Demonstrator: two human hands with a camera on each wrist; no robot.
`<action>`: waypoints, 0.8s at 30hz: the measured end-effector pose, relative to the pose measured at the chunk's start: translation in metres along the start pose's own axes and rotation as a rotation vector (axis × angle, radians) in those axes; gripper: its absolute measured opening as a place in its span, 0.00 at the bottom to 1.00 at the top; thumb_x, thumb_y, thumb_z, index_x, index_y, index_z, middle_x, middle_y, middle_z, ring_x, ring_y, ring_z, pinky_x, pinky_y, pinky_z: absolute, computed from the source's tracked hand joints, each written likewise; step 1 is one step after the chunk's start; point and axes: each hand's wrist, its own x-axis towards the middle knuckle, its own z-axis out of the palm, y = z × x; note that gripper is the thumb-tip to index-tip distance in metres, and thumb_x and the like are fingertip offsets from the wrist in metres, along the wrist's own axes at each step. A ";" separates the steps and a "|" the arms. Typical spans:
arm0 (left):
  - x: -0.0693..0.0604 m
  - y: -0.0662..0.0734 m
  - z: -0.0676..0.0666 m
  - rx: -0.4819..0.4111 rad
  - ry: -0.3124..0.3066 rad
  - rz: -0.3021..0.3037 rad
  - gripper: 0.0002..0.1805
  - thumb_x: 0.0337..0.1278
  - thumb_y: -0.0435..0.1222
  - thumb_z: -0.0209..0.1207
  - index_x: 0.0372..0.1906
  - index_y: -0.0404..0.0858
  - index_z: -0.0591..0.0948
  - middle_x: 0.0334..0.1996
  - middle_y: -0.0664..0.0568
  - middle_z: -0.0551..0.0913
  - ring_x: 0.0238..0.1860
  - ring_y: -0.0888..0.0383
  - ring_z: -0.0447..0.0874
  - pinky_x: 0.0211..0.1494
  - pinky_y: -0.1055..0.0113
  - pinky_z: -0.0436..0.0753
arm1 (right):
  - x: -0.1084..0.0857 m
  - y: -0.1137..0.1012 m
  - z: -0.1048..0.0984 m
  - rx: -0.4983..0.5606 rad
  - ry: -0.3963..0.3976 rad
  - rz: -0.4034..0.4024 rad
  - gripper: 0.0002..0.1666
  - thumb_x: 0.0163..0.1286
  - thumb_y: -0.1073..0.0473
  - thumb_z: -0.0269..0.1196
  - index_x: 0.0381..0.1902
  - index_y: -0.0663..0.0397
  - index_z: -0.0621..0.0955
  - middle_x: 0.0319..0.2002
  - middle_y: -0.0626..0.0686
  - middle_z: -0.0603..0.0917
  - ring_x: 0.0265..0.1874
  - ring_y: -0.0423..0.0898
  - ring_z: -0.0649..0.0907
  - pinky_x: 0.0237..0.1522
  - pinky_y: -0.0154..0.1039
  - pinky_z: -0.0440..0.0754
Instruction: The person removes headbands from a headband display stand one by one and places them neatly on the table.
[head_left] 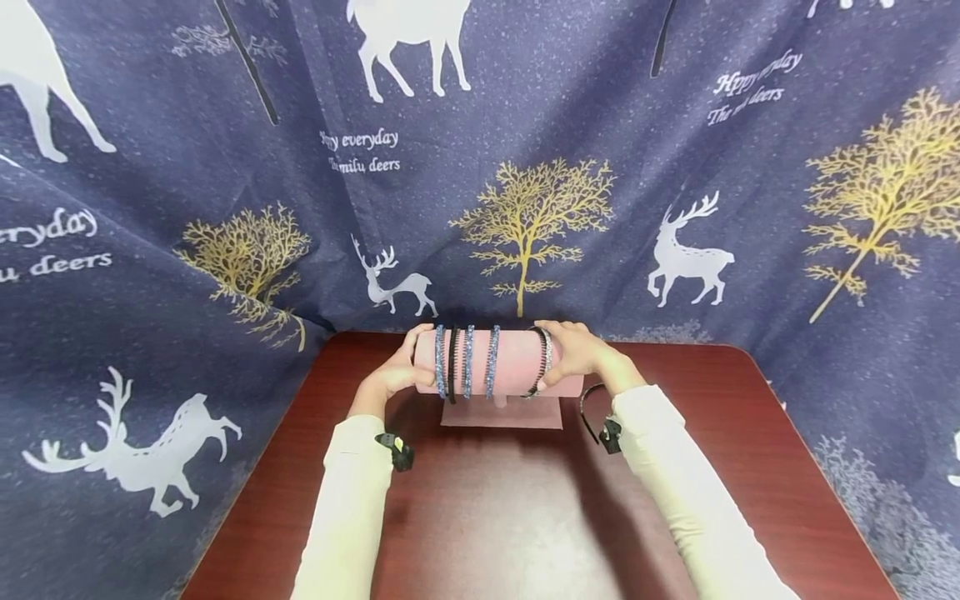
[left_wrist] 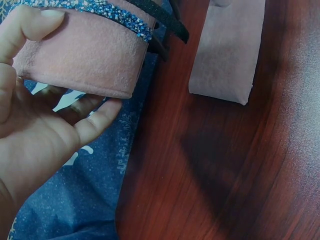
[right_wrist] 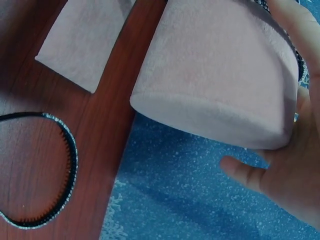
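A pink padded headband stand has a horizontal roll on a flat base. My left hand grips the roll's left end, its thumb on the front beside a blue glitter headband. Two more blue glitter headbands and a black headband sit across the roll. Toward the right end, my right hand holds a silver-and-black toothed headband on the roll, thumb in front and fingers over the top. The roll partly hides this headband in the right wrist view.
Another silver-and-black headband lies on the reddish-brown table, right of the stand's base. A dark blue cloth with deer and trees hangs behind the table and at both sides. Black cameras are strapped to both wrists.
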 end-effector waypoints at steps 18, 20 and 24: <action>0.001 0.002 0.002 0.024 0.002 -0.019 0.58 0.26 0.16 0.59 0.69 0.47 0.49 0.47 0.38 0.67 0.41 0.49 0.73 0.43 0.59 0.76 | -0.007 0.011 -0.002 0.056 0.030 -0.041 0.66 0.29 0.41 0.77 0.69 0.43 0.60 0.62 0.59 0.66 0.60 0.59 0.62 0.54 0.60 0.62; 0.002 0.002 0.002 0.024 -0.002 -0.016 0.57 0.26 0.16 0.59 0.69 0.46 0.48 0.47 0.38 0.67 0.41 0.49 0.73 0.43 0.60 0.76 | -0.007 0.013 -0.002 0.071 0.029 -0.034 0.65 0.30 0.43 0.76 0.69 0.44 0.61 0.61 0.59 0.66 0.60 0.60 0.62 0.54 0.60 0.63; 0.003 0.000 0.002 0.015 0.011 0.002 0.58 0.24 0.15 0.59 0.70 0.43 0.48 0.49 0.39 0.66 0.42 0.49 0.72 0.44 0.61 0.75 | -0.008 0.019 -0.004 0.101 0.026 -0.044 0.63 0.33 0.45 0.75 0.69 0.47 0.60 0.61 0.61 0.65 0.60 0.61 0.62 0.54 0.60 0.63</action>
